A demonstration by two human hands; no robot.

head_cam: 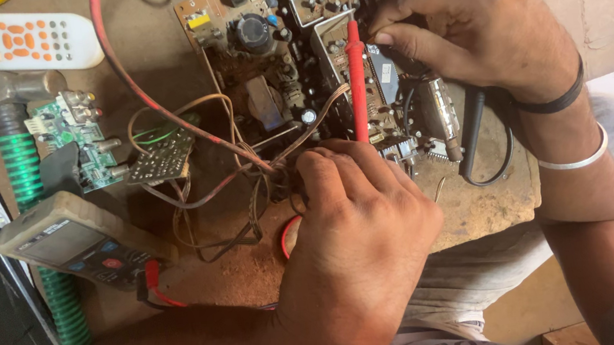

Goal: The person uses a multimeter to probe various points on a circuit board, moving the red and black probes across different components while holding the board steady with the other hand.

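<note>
Both hands closed, left hand [363,228] on red probe [357,82]

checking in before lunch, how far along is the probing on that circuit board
Done: the multimeter lies leads plugged in, circuit board bared. In hand: the right hand holds the red probe on the board; the left hand grips the wire bundle. What remains cannot be told.

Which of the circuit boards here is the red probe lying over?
The large brown board under the right hand; the red probe crosses it. The small green board sits left, untouched.
</note>
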